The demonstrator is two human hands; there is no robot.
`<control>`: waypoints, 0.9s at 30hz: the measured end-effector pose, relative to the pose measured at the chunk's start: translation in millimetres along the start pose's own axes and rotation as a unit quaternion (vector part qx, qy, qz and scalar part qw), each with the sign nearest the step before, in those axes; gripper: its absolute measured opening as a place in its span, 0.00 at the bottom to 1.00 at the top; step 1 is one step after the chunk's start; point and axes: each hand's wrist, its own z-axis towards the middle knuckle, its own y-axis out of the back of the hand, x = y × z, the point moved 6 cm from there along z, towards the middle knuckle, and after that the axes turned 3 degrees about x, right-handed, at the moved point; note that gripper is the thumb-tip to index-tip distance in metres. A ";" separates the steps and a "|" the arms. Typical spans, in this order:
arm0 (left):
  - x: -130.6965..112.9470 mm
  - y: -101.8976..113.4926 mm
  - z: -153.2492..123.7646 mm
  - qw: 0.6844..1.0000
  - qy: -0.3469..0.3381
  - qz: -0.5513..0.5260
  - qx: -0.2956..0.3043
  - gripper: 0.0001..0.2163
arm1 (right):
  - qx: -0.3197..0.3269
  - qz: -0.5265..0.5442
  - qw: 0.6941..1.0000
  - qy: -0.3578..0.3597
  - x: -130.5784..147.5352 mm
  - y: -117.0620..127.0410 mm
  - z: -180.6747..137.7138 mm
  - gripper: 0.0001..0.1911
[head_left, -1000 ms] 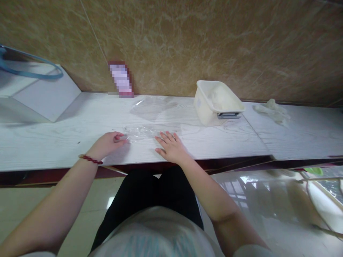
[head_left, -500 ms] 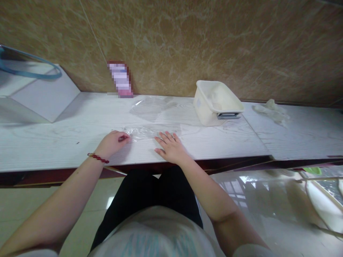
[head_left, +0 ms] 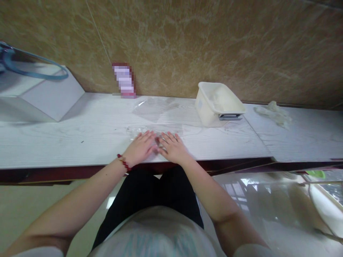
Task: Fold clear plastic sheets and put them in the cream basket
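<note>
A crinkled clear plastic bag (head_left: 134,132) lies on the white wood-grain counter (head_left: 53,146) close to its front edge. Both hands rest on the bag, side by side. My left hand (head_left: 140,146), with a red beaded bracelet at the wrist, lies with fingers stretched forward. Beside it, my right hand (head_left: 173,148) is laid flat with its fingers spread. The two thumbs come near each other, with something small and dark reddish between the hands that I cannot make out. Part of the bag is hidden under the palms. Behind it lies another flat clear plastic sheet (head_left: 152,109).
A cream plastic bin (head_left: 210,114) with a grey clip stands at the back right. Farther right lies a crumpled whitish glove-like item (head_left: 276,112). A white box (head_left: 59,96) with a blue strap (head_left: 40,75) occupies the left. A blurred card (head_left: 125,80) leans against the brown marbled wall.
My left hand has moved right along the bag, from a pinch at its left end to lying flat beside my right hand. The right hand stays nearly in place.
</note>
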 end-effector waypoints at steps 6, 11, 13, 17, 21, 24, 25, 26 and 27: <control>-5.6 -10.4 4.0 0.999 0.039 0.006 0.020 0.23 | -0.003 -0.002 1.000 -0.006 0.5 1.5 0.4 0.27; 53.7 8.0 -19.3 0.997 0.074 0.003 0.000 0.19 | -0.005 0.000 1.000 -0.006 0.1 2.5 -0.5 0.28; 69.0 10.3 -30.3 0.999 0.034 -0.016 0.012 0.16 | -0.003 0.002 1.000 -0.006 -0.4 1.9 -0.3 0.28; 89.4 10.6 -44.3 0.999 0.002 -0.034 0.007 0.17 | 0.002 0.003 1.000 -0.007 -0.9 0.3 0.4 0.28; 89.9 7.9 -40.6 0.999 -0.029 -0.006 0.017 0.17 | -0.002 0.001 1.000 -0.007 -0.8 0.7 0.3 0.29; 84.8 7.1 -33.3 0.998 -0.053 0.005 0.036 0.16 | 0.001 0.000 1.000 -0.008 -0.6 1.3 -0.1 0.28; 83.4 7.5 -31.4 0.997 -0.060 0.000 0.038 0.16 | 0.003 0.001 1.000 -0.009 -0.5 1.5 -0.2 0.28; 82.5 7.9 -29.9 0.997 -0.064 -0.008 0.038 0.15 | 0.004 0.001 1.000 -0.009 -0.5 1.7 -0.3 0.28; 82.5 8.5 -28.7 0.997 -0.061 -0.019 0.036 0.15 | 0.005 0.002 1.000 -0.009 -0.5 1.8 -0.3 0.28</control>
